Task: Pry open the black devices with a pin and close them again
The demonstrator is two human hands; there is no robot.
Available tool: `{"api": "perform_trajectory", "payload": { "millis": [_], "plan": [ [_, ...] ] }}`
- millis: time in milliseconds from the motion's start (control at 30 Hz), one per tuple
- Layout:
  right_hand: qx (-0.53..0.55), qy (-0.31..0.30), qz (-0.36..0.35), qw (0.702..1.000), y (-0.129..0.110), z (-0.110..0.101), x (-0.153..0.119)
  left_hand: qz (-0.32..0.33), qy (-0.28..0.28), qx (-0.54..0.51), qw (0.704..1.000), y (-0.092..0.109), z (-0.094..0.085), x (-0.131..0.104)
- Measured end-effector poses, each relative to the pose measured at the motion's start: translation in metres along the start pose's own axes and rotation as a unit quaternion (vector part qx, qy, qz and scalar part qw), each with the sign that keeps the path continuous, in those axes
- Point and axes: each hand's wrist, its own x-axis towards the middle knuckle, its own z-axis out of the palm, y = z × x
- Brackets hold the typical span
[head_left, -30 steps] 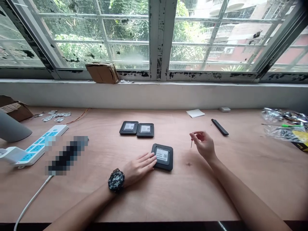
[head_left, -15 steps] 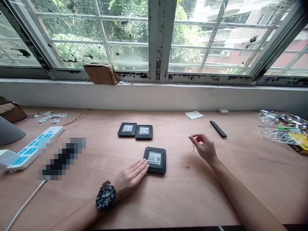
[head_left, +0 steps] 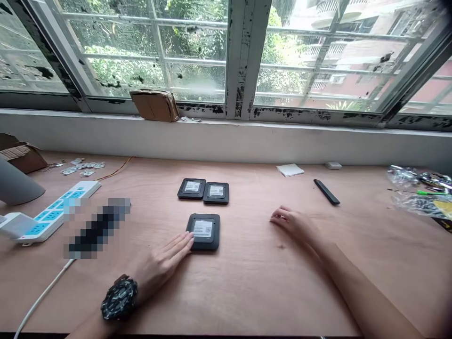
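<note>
A black square case with a white label (head_left: 203, 229) lies flat near the middle of the table. My left hand (head_left: 165, 258) touches its left edge, with the fingers stretched out flat. Behind it two similar black cases, a left one (head_left: 191, 188) and a right one (head_left: 216, 193), lie side by side. My right hand (head_left: 291, 222) is low over the table to the right, its fingers curled together; whatever they hold is hidden. A black bar (head_left: 326, 192) lies beyond my right hand.
At the left are a white power strip (head_left: 67, 207), a grey rounded object (head_left: 17, 183) and an open cardboard box (head_left: 26, 157). A white paper (head_left: 290, 170) and a small white block (head_left: 333, 165) sit near the wall. Plastic bags (head_left: 416, 202) lie at the right.
The front case and my left hand have shifted left, away from my right hand. My right hand has lowered, and the thin pin it held is no longer visible. The view has turned slightly.
</note>
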Motion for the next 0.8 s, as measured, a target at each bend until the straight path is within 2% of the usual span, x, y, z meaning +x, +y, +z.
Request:
{"api": "perform_trajectory", "payload": {
  "millis": [133,233,300,333,467,533,667,800],
  "plan": [
    [0.008,0.001,-0.002,1.000,-0.003,0.003,0.002,-0.024,0.029,0.026,0.999,-0.016,-0.009,-0.011],
    [-0.002,0.041,-0.033,0.999,-0.009,0.007,0.005,-0.066,0.043,0.020,0.997,-0.019,-0.009,0.005],
    [-0.025,0.071,-0.066,0.995,-0.016,0.013,0.009,-0.084,0.017,0.003,0.996,-0.020,-0.003,0.024],
    [-0.037,0.078,-0.085,0.993,-0.020,0.015,0.010,-0.083,-0.022,-0.011,0.996,-0.022,0.002,0.033],
    [-0.063,0.059,-0.141,0.986,-0.036,0.025,0.012,-0.075,-0.112,-0.058,0.989,-0.030,0.020,0.052],
    [-0.067,0.052,-0.153,0.985,-0.041,0.028,0.012,-0.077,-0.124,-0.068,0.987,-0.033,0.026,0.050],
    [-0.063,0.074,-0.173,0.980,-0.050,0.037,0.021,-0.101,-0.109,-0.057,0.987,-0.031,0.030,0.043],
    [-0.042,0.091,-0.193,0.976,-0.070,0.055,0.055,-0.140,-0.107,-0.035,0.984,-0.035,0.028,0.039]
  ]
}}
